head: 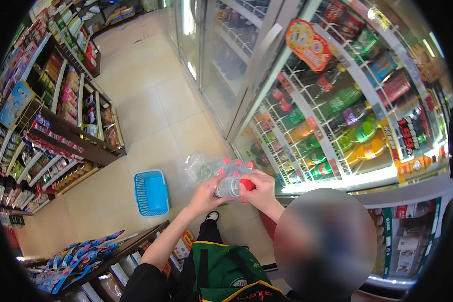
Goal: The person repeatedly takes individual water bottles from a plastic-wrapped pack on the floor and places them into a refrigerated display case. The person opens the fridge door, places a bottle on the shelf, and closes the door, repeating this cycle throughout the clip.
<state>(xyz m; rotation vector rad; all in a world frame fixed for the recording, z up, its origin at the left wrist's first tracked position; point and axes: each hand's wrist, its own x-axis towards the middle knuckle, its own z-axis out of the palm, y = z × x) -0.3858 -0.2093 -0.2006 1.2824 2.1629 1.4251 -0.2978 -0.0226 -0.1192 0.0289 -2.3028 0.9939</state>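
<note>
My left hand (pixel 207 192) is wrapped around the ridged body of a clear plastic bottle (pixel 228 187), held out in front of me above the floor. At the bottle's right end, my right hand (pixel 259 190) grips a red piece (pixel 246 184); whether this is the cap or something else red cannot be made out. Beyond my hands stand several clear bottles with red caps (pixel 238 162), partly covered by my hands. Crumpled clear plastic wrap (pixel 199 170) lies against them on the left.
A blue plastic basket (pixel 151 194) sits on the tiled floor to the left. Glass-fronted drink coolers (pixel 324 124) line the right side. Snack shelves (pixel 71 102) stand at the left, with another shelf edge (pixel 136 241) near my left arm. A blurred disc covers the lower right.
</note>
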